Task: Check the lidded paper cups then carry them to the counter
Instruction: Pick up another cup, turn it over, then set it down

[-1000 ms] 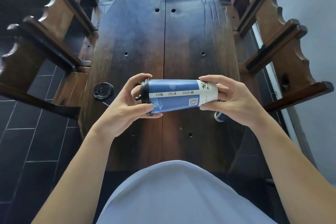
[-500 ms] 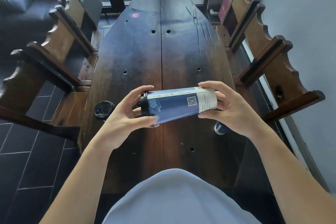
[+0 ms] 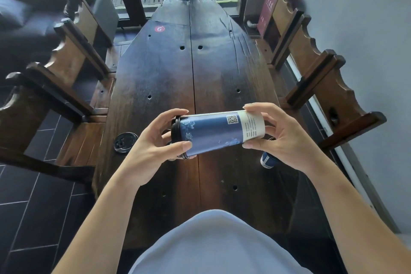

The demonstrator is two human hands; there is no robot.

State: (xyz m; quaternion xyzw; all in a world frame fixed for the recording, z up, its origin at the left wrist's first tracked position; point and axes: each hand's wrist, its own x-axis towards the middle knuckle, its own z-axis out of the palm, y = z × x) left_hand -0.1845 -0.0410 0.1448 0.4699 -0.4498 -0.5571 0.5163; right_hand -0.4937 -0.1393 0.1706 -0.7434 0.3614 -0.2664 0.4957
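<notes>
A blue and white paper cup (image 3: 216, 132) with a black lid lies sideways in the air above the dark wooden table (image 3: 173, 78). My left hand (image 3: 153, 151) grips its lidded end and my right hand (image 3: 282, 138) grips its white base end. A second cup (image 3: 124, 142), seen from above by its black lid, stands near the table's left edge. Below my right hand a third blue cup (image 3: 268, 160) shows only partly.
Wooden chairs stand on both sides of the table, left (image 3: 66, 66) and right (image 3: 320, 78). A round red number sticker (image 3: 159, 28) marks the far end. A grey wall (image 3: 367, 29) runs along the right, and dark tiled floor (image 3: 29, 207) lies to the left.
The held cup has rotated in my hands: the QR code has travelled from its lower side up to its top. The view has tilted upward, showing more of the table's far end.
</notes>
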